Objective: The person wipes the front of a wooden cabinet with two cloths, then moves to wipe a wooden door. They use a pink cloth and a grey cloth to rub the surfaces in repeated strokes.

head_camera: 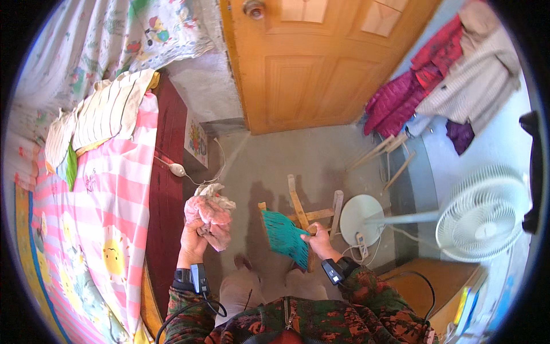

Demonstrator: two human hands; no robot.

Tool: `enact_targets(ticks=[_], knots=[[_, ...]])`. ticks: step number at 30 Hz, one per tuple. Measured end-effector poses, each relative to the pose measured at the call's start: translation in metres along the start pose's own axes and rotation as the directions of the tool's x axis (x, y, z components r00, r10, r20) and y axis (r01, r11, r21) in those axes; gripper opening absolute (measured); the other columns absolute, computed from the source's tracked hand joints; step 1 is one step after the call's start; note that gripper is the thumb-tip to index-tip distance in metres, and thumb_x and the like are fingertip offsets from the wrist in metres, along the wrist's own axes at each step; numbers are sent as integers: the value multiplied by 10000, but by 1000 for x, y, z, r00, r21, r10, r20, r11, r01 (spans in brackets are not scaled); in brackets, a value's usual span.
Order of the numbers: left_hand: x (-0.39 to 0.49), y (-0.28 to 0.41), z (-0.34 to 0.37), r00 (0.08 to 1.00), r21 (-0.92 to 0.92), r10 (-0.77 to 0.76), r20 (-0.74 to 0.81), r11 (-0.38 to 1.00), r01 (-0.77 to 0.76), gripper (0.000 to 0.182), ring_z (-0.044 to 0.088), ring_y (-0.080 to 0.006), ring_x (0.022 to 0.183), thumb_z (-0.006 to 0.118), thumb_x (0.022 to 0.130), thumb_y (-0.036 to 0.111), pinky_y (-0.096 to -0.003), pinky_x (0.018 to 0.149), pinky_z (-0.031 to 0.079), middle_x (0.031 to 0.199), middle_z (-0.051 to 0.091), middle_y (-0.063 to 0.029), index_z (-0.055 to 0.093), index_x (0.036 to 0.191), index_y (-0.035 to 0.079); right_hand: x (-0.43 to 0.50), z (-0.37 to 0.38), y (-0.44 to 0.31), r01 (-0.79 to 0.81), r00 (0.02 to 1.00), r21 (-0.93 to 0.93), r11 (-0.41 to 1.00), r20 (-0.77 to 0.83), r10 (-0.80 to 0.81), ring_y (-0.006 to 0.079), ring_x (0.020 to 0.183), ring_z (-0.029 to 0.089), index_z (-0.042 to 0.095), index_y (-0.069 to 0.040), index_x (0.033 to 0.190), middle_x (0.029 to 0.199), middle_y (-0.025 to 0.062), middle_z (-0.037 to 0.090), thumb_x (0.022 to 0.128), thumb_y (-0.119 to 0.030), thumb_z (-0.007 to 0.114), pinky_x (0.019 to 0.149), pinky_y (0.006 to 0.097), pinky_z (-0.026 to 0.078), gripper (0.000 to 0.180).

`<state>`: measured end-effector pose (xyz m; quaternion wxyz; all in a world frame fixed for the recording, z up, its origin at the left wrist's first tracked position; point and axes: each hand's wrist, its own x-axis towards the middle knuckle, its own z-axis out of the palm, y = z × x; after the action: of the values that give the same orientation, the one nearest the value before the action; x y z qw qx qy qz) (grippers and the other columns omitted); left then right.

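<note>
Bunched in my left hand (194, 241) is a pink and off-white cloth (210, 217), held beside the bed's dark red side. My right hand (319, 241) grips the wooden frame of a small folding stool (299, 202) at its near right corner. The stool's teal woven seat (283, 236) faces up towards me, and its wooden legs point away from my body. Parts of the frame under the seat are hidden. Both wrists carry black strapped devices with cables.
A bed (157, 124) with a pink striped sheet stands left. To the right are a white fan (481, 228) with a round base and a power strip (362, 245). Another wooden folding stand (382, 155) leans near hanging clothes (395, 103). A wooden door (318, 86) stands ahead.
</note>
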<state>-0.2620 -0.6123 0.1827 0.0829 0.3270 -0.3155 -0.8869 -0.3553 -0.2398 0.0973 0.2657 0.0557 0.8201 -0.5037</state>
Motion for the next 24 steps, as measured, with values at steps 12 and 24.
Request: enact_targets(ticks=[12, 24], knots=[[149, 80, 7, 998, -109, -23, -56, 994, 17, 355, 630, -225, 968, 556, 792, 33, -349, 887, 503, 1053, 643, -76, 573, 1147, 15, 184, 31, -103, 171, 977, -413, 894, 185, -101, 341, 862, 638, 583, -39, 957, 899, 175, 659, 670, -331, 840, 760, 411, 490, 483], [209, 48, -2, 947, -270, -25, -321, 961, -66, 294, 641, -180, 835, 566, 782, -7, -310, 776, 532, 978, 652, -65, 596, 1075, 3, 312, 103, -132, 387, 834, -488, 783, 547, -72, 326, 820, 635, 594, -43, 908, 863, 165, 652, 685, -362, 819, 731, 408, 485, 450]])
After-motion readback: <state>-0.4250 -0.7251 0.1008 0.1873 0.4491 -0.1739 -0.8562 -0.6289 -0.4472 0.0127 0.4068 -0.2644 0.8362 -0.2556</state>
